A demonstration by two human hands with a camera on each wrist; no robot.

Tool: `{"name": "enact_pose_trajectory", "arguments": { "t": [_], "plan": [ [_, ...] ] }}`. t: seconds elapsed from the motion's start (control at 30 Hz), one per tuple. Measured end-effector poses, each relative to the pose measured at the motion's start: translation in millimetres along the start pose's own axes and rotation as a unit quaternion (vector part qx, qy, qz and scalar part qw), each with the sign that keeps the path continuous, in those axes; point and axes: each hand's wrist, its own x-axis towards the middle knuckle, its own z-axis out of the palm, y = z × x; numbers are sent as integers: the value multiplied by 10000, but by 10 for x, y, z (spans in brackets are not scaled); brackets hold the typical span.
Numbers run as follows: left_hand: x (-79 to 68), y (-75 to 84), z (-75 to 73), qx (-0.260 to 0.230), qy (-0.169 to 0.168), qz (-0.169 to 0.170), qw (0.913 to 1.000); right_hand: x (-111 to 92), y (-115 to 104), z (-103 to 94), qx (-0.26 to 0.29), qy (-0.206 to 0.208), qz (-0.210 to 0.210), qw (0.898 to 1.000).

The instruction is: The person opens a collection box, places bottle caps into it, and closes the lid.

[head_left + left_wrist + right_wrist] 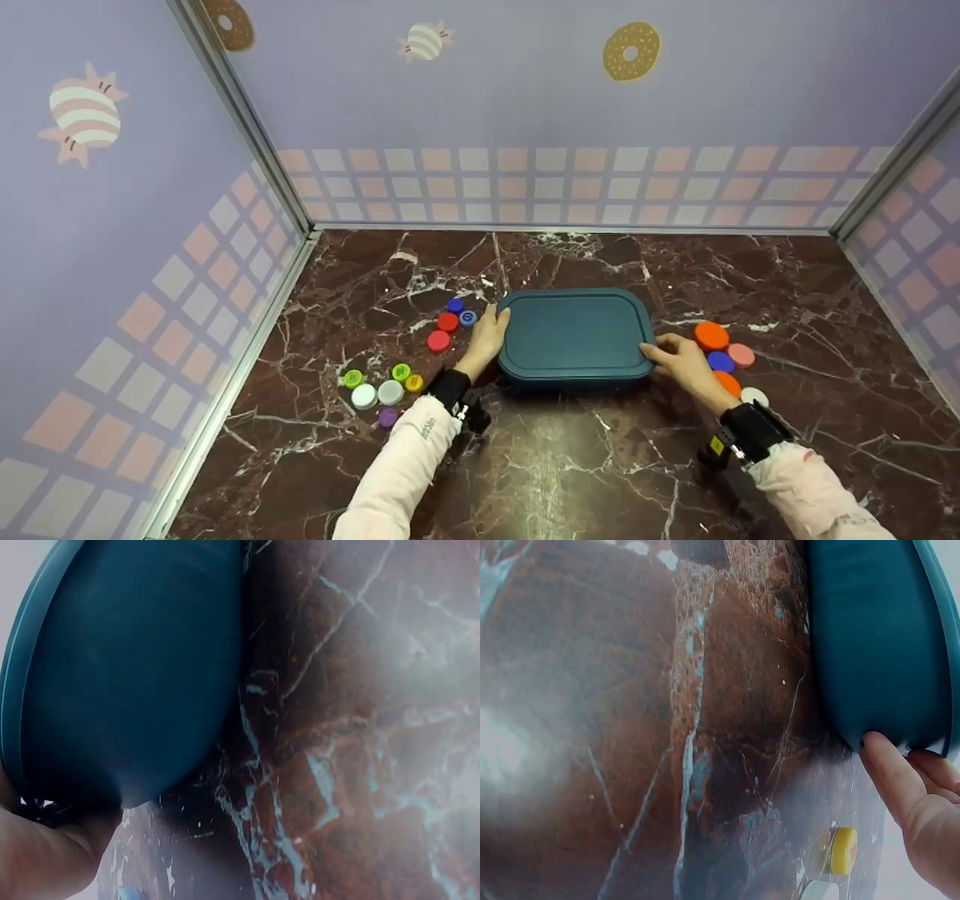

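Observation:
A dark teal lidded box [576,330], rectangular with rounded corners, sits on the marble-patterned table with its lid on. My left hand [487,335] grips its left side, thumb at the lid's rim and fingers along the wall. On the opposite side, my right hand [681,360] holds the box near the right edge. In the left wrist view, the box's wall [135,675] is large and the hand shows only at the corner. Fingertips [881,754] touch the box's lower end in the right wrist view. Whatever is inside the box is hidden by the lid.
Left of the box lie red caps [448,322], blue caps [454,305], green caps [401,372], white caps [364,396] and a purple cap [388,418]. Beside the right hand are orange caps [711,336], a pink cap [741,355] and others. Patterned walls [555,112] enclose the table.

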Motion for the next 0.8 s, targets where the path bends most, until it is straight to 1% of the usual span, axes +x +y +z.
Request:
{"name": "enact_pose_trajectory", "arguments": {
  "t": [0.03, 0.07, 0.1, 0.13, 0.17, 0.23, 0.27, 0.3, 0.33, 0.37, 0.4, 0.47, 0.53, 0.57, 0.6, 0.67, 0.77, 0.8],
  "plan": [
    [-18, 25, -19, -66, -58, -45, 10000, -2, -1, 0, 32, -1, -2, 10000],
    [-15, 12, -16, -62, -85, -55, 9999, -3, 0, 2, 72, 8, 5, 10000],
    [13, -35, 14, -4, -55, -7, 10000, -6, 0, 2, 107, 2, 19, 9999],
    [53, -102, 47, -23, -76, 24, 10000, -8, 3, 2, 136, 5, 40, 9999],
    [124, -219, 113, 20, 5, 141, 9999, -11, 7, 2, 126, -2, 50, 9999],
    [280, -444, 226, -20, -58, 109, 9999, -17, 6, 3, 118, -36, 62, 9999],
    [330, -526, 269, -10, 27, 230, 9997, -20, 2, 2, 84, -54, 60, 9999],
    [380, -585, 302, 17, 79, 285, 9996, -21, -10, -1, 26, -100, 27, 9999],
    [376, -576, 276, -79, -18, 200, 9998, -22, -21, 1, -48, -135, -5, 9999],
    [348, -542, 248, -33, 74, 261, 9996, -23, -38, 3, -168, -163, -57, 9997],
    [259, -422, 158, -213, 77, 229, 9995, -22, -69, 6, -350, -95, -192, 9992],
    [23, -100, -41, -451, 324, 301, 9980, -23, -158, 5, -811, 118, -514, 9953],
    [-214, 251, -258, -729, 441, 178, 9962, -16, -273, 13, -1307, 402, -912, 9864],
    [-322, 383, -336, -792, 587, 211, 9949, -12, -341, 27, -1541, 550, -1145, 9799],
    [-423, 510, -416, -867, 636, 149, 9941, -7, -411, 48, -1732, 686, -1392, 9726],
    [-558, 630, -494, -616, 630, 37, 9961, 11, -536, 118, -1939, 708, -1882, 9602],
    [-710, 679, -552, -150, 380, -105, 9991, 31, -689, 297, -2171, 574, -2599, 9392],
    [-750, 682, -562, 6, 284, -96, 9996, 35, -727, 369, -2250, 506, -2785, 9324]
  ]
}}
